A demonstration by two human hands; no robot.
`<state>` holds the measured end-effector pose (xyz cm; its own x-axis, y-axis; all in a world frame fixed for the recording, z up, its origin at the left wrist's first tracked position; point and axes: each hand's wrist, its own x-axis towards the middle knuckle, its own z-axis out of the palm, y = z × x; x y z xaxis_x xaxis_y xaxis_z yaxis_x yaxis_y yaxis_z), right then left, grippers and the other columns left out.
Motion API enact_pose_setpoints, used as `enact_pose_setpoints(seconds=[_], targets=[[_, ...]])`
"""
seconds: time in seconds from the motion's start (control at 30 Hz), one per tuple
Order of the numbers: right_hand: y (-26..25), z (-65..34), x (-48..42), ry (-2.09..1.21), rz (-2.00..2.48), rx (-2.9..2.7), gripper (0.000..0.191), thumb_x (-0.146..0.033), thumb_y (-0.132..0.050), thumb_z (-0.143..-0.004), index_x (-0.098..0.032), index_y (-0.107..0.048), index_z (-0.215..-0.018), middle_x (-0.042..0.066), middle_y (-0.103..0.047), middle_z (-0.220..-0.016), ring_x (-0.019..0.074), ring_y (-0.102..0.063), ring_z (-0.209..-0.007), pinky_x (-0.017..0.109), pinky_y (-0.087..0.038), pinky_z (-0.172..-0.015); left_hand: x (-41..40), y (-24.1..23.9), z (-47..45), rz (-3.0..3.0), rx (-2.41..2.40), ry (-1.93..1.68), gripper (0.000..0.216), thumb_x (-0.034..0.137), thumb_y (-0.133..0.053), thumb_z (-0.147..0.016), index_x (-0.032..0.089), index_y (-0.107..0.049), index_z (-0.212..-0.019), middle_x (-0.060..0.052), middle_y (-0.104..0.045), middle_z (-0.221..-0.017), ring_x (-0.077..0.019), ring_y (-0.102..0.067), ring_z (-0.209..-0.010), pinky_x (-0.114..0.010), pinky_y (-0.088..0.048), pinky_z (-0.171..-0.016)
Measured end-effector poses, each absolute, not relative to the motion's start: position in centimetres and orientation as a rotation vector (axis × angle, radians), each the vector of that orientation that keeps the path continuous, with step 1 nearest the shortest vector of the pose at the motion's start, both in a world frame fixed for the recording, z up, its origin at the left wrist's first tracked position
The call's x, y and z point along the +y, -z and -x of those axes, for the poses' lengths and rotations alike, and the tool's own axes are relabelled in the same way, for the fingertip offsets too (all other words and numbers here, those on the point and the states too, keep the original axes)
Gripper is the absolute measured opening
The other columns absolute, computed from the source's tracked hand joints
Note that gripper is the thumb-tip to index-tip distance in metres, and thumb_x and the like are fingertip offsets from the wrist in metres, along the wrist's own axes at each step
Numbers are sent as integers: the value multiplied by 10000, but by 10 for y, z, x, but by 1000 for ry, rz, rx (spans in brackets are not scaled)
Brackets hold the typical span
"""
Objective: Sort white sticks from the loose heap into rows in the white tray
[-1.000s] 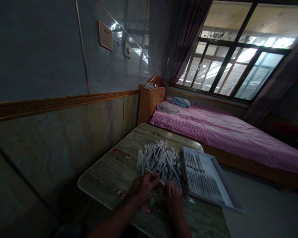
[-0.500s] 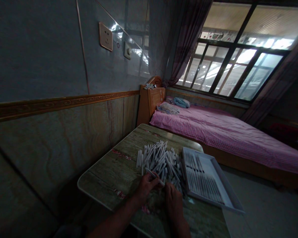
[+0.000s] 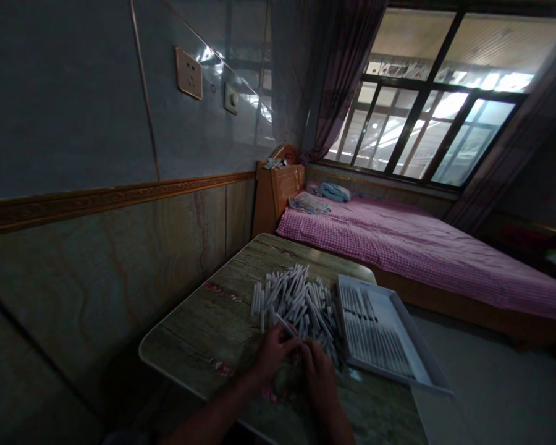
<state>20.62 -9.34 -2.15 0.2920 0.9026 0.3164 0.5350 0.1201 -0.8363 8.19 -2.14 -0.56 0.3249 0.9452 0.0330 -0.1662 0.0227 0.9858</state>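
My left hand pinches a slim white pen-like stick, which points up and to the left from its fingers. Close against it, my right hand has its fingers curled in at the stick's lower end; what they grip is hidden. Just beyond both hands lies a loose heap of similar white sticks, pointing in many directions. To the right, a shallow white tray holds more slim sticks in two rows, some with dark ends.
The small table has a wood-look top with rounded corners, and the tray juts past its right edge. Behind it stands a bed with a pink checked cover. A tiled wall runs along the left.
My hands have come closer together, and the stick shows less between them. The whole view has shifted slightly; the heap and tray look the same.
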Motion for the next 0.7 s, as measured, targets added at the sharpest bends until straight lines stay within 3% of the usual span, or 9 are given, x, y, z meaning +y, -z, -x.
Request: enact_pose_setpoints(seconds=[0.13, 0.27, 0.47, 0.7], targets=[[16, -212, -95, -377, 1539, -1014, 410, -554, -437, -898, -213, -664, -922, 51, -705, -877, 198, -625, -788, 276, -452, -709, -3, -13, -87, -1738, 875, -927, 110, 149, -634, -749, 179, -655, -853, -39, -708, -854, -198, -664, -849, -295, -496, -793], [14, -218, -94, -360, 1557, -761, 417, -550, -440, -887, -191, -647, -929, 20, -656, -787, 177, -569, -705, 268, -432, -655, 14, -35, -102, -2312, 902, -703, 240, 69, -516, -807, 191, -681, -932, -71, -703, -1011, -216, -629, -1007, -330, -452, -915], [18, -222, -91, -337, 1495, -743, 424, -572, -459, -873, -189, -642, -866, -5, -609, -704, 156, -524, -642, 246, -414, -609, 30, -42, -125, -2524, 855, -523, 247, 15, -487, -773, 175, -672, -738, -114, -689, -899, -264, -619, -952, -387, -451, -900], [21, -222, -88, -299, 1511, -785, 420, -552, -426, -904, -197, -638, -834, -2, -610, -683, 157, -538, -629, 237, -426, -593, 45, -39, -129, -2466, 811, -560, 247, 18, -566, -714, 220, -590, -574, -68, -642, -743, -248, -611, -903, -344, -466, -866]])
